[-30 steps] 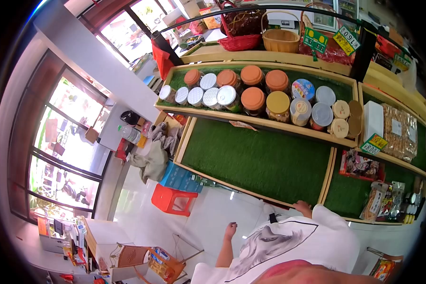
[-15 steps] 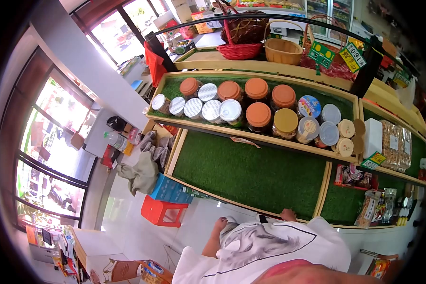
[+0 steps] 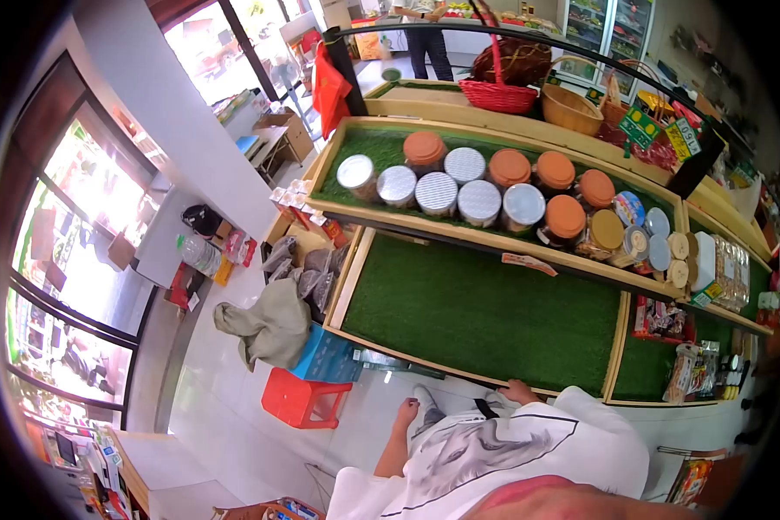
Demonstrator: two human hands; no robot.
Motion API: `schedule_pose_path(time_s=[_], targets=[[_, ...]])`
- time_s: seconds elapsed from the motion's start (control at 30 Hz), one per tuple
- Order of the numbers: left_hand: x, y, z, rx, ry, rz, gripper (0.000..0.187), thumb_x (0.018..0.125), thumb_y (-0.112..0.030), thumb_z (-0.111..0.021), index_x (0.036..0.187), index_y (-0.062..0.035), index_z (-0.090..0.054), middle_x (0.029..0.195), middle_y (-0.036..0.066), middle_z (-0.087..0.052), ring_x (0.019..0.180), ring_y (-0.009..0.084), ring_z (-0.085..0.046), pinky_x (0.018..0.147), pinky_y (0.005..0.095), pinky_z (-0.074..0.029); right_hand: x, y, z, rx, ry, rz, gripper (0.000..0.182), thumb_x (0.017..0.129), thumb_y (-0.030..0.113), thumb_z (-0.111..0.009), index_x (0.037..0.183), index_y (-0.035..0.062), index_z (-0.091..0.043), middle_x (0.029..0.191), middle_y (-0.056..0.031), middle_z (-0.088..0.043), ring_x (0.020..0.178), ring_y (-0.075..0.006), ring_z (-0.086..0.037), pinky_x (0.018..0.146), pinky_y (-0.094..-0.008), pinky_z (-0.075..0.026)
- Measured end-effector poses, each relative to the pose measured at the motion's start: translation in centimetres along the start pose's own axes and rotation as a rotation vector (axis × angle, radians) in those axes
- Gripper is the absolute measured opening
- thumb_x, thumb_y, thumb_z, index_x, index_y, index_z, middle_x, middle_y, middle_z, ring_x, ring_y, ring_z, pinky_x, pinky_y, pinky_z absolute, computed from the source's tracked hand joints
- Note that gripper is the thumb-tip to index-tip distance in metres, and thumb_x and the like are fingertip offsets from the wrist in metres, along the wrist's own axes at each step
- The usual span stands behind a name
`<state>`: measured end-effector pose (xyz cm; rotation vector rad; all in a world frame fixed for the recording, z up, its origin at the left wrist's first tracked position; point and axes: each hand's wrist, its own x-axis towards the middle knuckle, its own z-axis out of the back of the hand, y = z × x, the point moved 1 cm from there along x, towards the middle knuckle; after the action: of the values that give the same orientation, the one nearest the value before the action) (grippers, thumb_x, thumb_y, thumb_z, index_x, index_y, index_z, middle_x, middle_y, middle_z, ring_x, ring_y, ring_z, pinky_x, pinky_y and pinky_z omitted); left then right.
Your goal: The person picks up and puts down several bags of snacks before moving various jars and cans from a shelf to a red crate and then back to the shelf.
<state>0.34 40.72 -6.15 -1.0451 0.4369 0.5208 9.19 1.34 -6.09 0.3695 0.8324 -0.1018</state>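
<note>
White cloth with a grey print, the shirt (image 3: pixel 494 451), spreads nearest. The left hand (image 3: pixel 407 410) hangs apart from the furniture; how far its fingers close cannot be told. The right hand (image 3: pixel 518 392) touches the near wooden rim of the lower shelf (image 3: pixel 485 312), lined in green turf; its grip is too small to judge. To the left stands a red stool (image 3: pixel 296 399), just beside a blue box (image 3: pixel 328 354) with grey fabric (image 3: pixel 273 328) near it. Above, the upper shelf (image 3: pixel 386 137) bears lidded jars (image 3: pixel 565 217), their lids orange, silver, gold and cream, the label print too small to read. Beyond are a red basket (image 3: pixel 498 97), a tan basket (image 3: pixel 572 113) and green-and-yellow price tags (image 3: pixel 639 127) whose digits blur. Farthest, a person (image 3: pixel 426 50) in dark trousers stands.
</note>
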Motion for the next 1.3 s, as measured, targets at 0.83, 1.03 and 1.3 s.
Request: schedule_pose_path(time_s=[0.83,1.03,1.3], targets=[[-1.4,-0.4,2.6,0.297,0.129,0.087,0.038,0.087,-0.034,-0.06,0.116,-0.0095,-0.067,0.106,0.02,-0.07,0.101,0.0372,-0.066,0.09,0.0427,-0.052,3.3,5.1,-2.3,0.064,-0.31,0.158,0.021,0.089,0.026,-0.061,0.108,0.0189,-0.057,0.118,-0.0074,-0.056,0.113,-0.0388,-0.05,0.093,-0.0593,-0.04],[2.2,-4.3,3.0,0.34,0.09,-0.105,0.035,0.087,-0.03,-0.058,0.114,-0.0084,-0.066,0.103,0.022,-0.069,0.098,0.0384,-0.066,0.087,0.0443,-0.053,0.6,5.9,-0.9,0.003,-0.349,0.227,0.021,0.091,0.025,-0.06,0.108,0.0149,-0.057,0.115,-0.0077,-0.057,0.112,-0.0367,-0.051,0.092,-0.0582,-0.041],[7.8,-6.7,5.4,0.462,0.124,-0.357,0.034,0.085,-0.023,-0.057,0.116,-0.0095,-0.063,0.117,0.021,-0.063,0.11,0.0385,-0.059,0.092,0.0457,-0.05,-0.1,7.9,-1.5,-0.296,-0.393,0.155,0.027,0.094,0.018,-0.055,0.119,0.007,-0.056,0.118,-0.0127,-0.057,0.118,-0.0373,-0.052,0.096,-0.0528,-0.044]])
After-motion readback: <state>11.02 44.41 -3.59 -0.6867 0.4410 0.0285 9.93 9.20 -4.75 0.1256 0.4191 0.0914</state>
